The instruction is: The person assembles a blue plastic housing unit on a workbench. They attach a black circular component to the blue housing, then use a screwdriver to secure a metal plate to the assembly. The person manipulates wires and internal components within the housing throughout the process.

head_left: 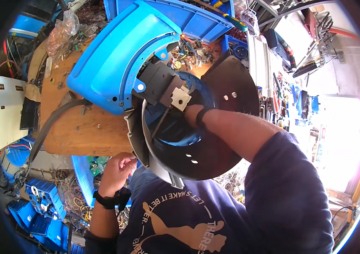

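A large blue plastic machine housing [116, 63] with a black round plate [235, 110] leans over the wooden bench. My left hand [118, 167] grips the grey lower rim of the housing [135, 139] from beneath. My right hand [193, 115] reaches inside the housing's opening, its fingers hidden among the blue inner parts. Just above it sit a dark block [156, 82] and a white bracket [180, 98]. A black watch [111, 199] is on my left wrist.
A wooden bench [74, 127] lies under the housing, with a black hose [51, 122] curving down its left edge. Tangled wires and small parts crowd the far bench [192, 51]. Blue bins [44, 203] stand at lower left. Tools hang at upper right [315, 34].
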Tool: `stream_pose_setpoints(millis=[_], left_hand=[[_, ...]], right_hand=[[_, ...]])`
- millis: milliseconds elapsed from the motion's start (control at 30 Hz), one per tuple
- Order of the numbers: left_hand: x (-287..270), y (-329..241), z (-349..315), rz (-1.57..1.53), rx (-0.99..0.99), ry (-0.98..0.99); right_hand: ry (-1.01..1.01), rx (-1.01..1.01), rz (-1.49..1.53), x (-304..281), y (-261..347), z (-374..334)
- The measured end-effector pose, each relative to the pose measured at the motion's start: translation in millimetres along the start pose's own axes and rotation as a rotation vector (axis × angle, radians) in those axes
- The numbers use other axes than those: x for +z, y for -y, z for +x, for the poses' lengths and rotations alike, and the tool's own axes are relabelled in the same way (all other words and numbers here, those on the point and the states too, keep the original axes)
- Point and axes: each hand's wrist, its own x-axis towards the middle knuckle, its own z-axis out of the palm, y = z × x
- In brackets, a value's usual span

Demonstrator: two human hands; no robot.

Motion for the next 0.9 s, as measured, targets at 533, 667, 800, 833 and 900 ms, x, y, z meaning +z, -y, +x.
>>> stream_pose_setpoints(millis=[533, 667, 800, 833, 900], left_hand=[[-3, 1, 2, -0.337, 0.000, 0.089], [0, -52, -15, -0.482, 0.071, -0.037], [4, -86, -17, -0.278, 0.047, -0.038], [7, -87, -17, -0.256, 0.042, -0.041], [9, -85, -15, -0.168, 0.077, -0.093]], right_hand=[[0.226, 0.054, 0.182, -11, -19, 0], [0.078, 0.116, 0.091, -29, -11, -11], [0.102, -0.283, -0.076, -17, -29, 12], [-0.053, -0.543, -0.204, 11, -52, 35], [-0.176, -0.711, -0.291, 18, -56, 38]])
